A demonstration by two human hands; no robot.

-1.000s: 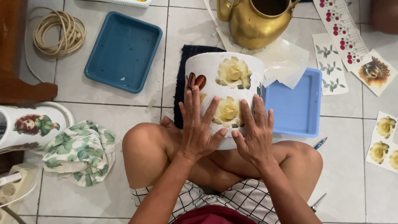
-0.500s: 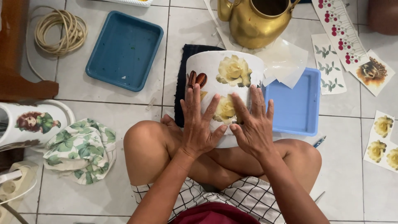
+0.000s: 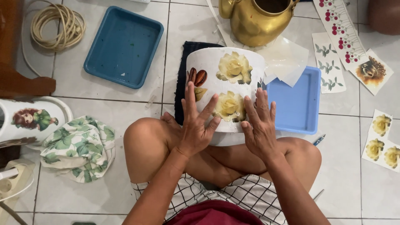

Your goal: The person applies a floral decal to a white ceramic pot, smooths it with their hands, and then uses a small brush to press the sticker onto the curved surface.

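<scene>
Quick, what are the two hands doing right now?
Left hand: open, fingers spread, pressed flat on the white pot.
Right hand: open, flat on the pot beside the lower yellow rose picture.

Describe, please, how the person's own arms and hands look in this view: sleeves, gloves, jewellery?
Both forearms are bare, with no sleeves in view. The left hand and right hand wear no gloves, and no rings, watch or bracelets show. Nails look short and unpainted.

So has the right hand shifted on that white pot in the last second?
Barely. The right hand stays pressed flat on the white pot, beside the lower yellow rose picture; judged against that rose, only its fingers look slightly shifted.
</scene>
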